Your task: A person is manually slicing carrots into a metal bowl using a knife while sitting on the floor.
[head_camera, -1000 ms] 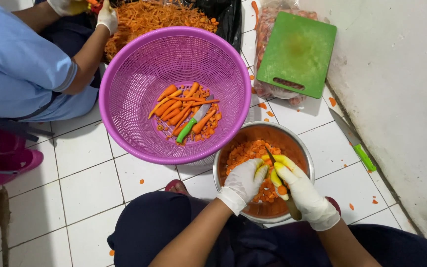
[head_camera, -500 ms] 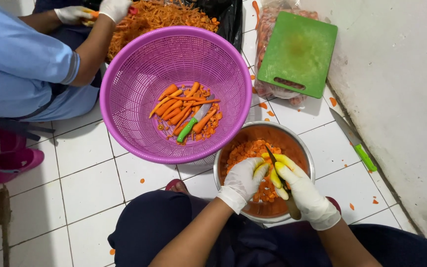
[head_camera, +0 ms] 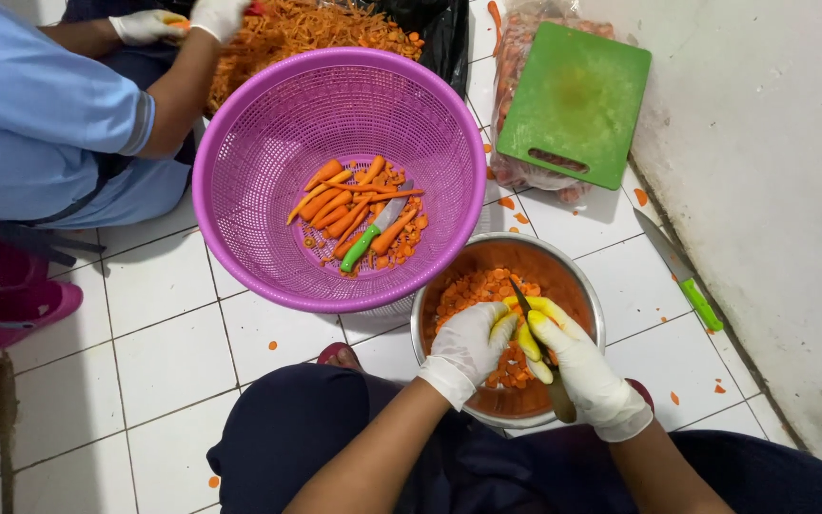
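Hands in white gloves work over a steel bowl (head_camera: 594, 297) of chopped carrot (head_camera: 473, 290) on the tiled floor (head_camera: 173, 362). Right hand (head_camera: 587, 376) has its fingers wrapped around a knife (head_camera: 537, 328), the blade pointing into the bowl. Left hand (head_camera: 468, 347) has its fingers curled, pinching a carrot piece against the blade. Just beside the bowl, a purple basket (head_camera: 268, 143) holds peeled carrots (head_camera: 335, 205) and a green-handled knife (head_camera: 373, 228). Another person's gloved hands (head_camera: 183, 19) work at the top left, and a green cutting board (head_camera: 573, 105) lies near the wall.
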